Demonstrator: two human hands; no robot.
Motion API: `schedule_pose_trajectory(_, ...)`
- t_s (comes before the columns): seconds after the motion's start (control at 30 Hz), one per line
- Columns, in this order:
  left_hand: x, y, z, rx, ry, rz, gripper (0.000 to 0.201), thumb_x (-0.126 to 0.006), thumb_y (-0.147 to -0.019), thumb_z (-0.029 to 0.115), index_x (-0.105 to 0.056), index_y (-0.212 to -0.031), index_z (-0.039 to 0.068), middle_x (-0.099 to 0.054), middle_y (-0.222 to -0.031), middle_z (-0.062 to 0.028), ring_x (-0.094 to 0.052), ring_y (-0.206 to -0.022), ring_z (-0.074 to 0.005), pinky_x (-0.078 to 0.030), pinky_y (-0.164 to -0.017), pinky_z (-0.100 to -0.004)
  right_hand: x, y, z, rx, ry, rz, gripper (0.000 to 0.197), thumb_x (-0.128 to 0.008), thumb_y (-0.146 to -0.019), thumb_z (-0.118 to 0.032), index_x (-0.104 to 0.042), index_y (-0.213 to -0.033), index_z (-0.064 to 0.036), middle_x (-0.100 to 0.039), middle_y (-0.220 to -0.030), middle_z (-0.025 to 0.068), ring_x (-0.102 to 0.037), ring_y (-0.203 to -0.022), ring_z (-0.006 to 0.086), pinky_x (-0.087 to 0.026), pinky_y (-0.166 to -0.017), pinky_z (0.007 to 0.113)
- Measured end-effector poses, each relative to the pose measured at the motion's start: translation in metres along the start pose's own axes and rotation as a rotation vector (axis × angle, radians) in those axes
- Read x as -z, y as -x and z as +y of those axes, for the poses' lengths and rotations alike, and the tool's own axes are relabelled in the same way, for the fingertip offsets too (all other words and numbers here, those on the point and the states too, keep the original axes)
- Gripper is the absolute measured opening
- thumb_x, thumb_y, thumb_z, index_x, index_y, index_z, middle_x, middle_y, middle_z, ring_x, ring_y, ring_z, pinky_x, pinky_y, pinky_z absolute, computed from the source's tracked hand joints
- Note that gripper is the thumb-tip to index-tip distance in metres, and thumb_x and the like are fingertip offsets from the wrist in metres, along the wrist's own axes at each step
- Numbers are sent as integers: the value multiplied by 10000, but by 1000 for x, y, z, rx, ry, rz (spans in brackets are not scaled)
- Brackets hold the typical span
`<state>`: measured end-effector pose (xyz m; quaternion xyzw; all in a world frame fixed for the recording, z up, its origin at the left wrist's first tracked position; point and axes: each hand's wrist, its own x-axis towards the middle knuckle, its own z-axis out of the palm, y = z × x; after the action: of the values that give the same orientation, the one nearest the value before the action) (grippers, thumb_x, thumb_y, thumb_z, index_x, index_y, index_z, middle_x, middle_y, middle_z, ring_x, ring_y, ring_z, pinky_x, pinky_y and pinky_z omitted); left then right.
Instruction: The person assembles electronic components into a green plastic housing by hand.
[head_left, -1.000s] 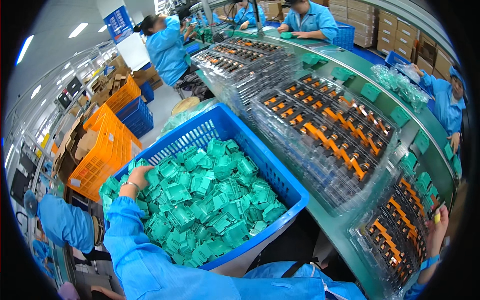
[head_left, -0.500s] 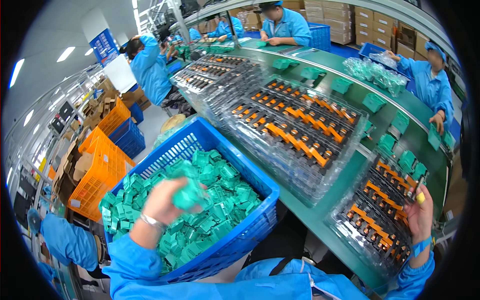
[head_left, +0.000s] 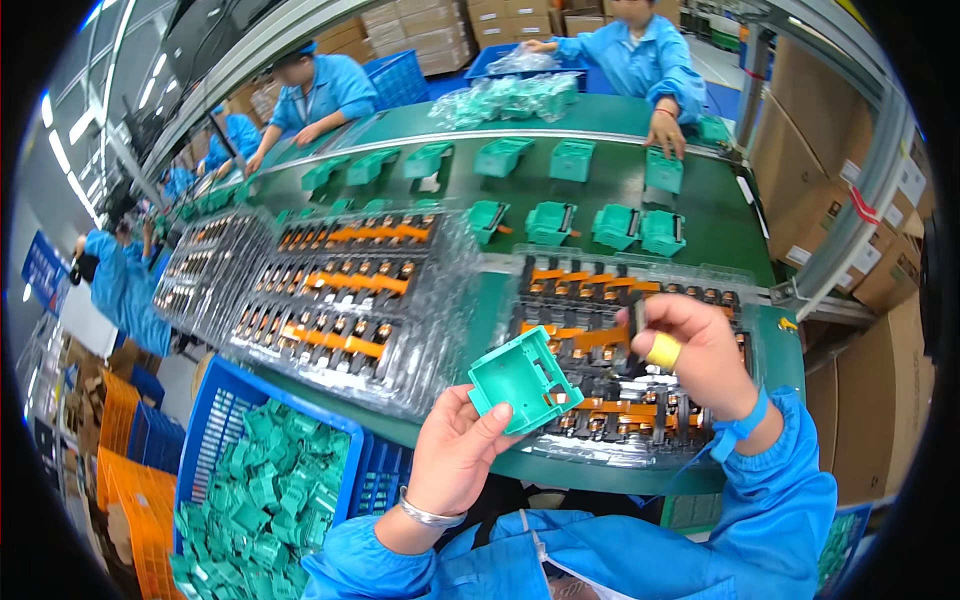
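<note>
My left hand grips a green plastic housing by its near edge, its hollow side facing up. To the right, my right hand, with yellow tape round one finger, pinches a small black part; an orange strip beside it seems to belong to it. That hand is over a clear plastic tray holding rows of black parts with orange strips. The two hands are apart, and the housing overlaps the tray's near left corner in view.
A blue crate full of green housings stands at lower left. Stacked clear trays lie left of mine. Green housings line the green conveyor, where a co-worker's hand touches one. A metal post rises at right.
My view has swung right. My left hand has come from above the crate to the tray with a green housing. My right hand still holds the black part above the tray.
</note>
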<state>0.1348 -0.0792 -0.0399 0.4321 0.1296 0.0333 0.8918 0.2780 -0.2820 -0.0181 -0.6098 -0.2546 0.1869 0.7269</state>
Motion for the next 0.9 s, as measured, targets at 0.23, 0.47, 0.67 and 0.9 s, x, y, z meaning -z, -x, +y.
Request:
schedule_pose_trajectory(0.23, -12, -27, -35, -245, -295, 51, 331, -652, -791, -5, -416, -1022, 2, -541, -1058, -134, -550, -957, -154, -450, -851, -279, -2, 11, 1, 127, 298, -17, 211, -647, -791, -51, -598, -990, 1, -539, -835, 42, -527, -749, 82, -449, -621, 209)
schedule_pose_trajectory(0.47, -20, -30, -44, -300, -325, 58, 344, -663, -777, -14, -417, -1017, -1, -547, -1024, -113, -548, -950, -147, -460, -838, -280, -3, 3, 12, 196, 527, -8, 193, -649, -780, -47, -597, -959, 5, -548, -767, 47, -523, -662, 90, -453, -577, 235)
schedule_pose_trajectory(0.67, -18, -29, -42, -291, -360, 71, 341, -675, -769, -4, -430, -1007, -2, -563, -1002, -106, -556, -921, -134, -465, -823, -277, 2, -3, 33, 37, 313, -53, 182, -637, -793, -46, -554, -940, 22, -575, -801, 44, -539, -688, 89, -468, -598, 241)
schedule_pose_trajectory(0.9, -17, -31, -36, -308, -404, 113, 318, -675, -768, -7, -430, -969, -3, -575, -962, -104, -568, -881, -126, -478, -785, -259, -1, -4, 37, -133, 48, -77, 171, -626, -811, -33, -524, -944, -3, -586, -855, 36, -570, -770, 89, -487, -669, 223)
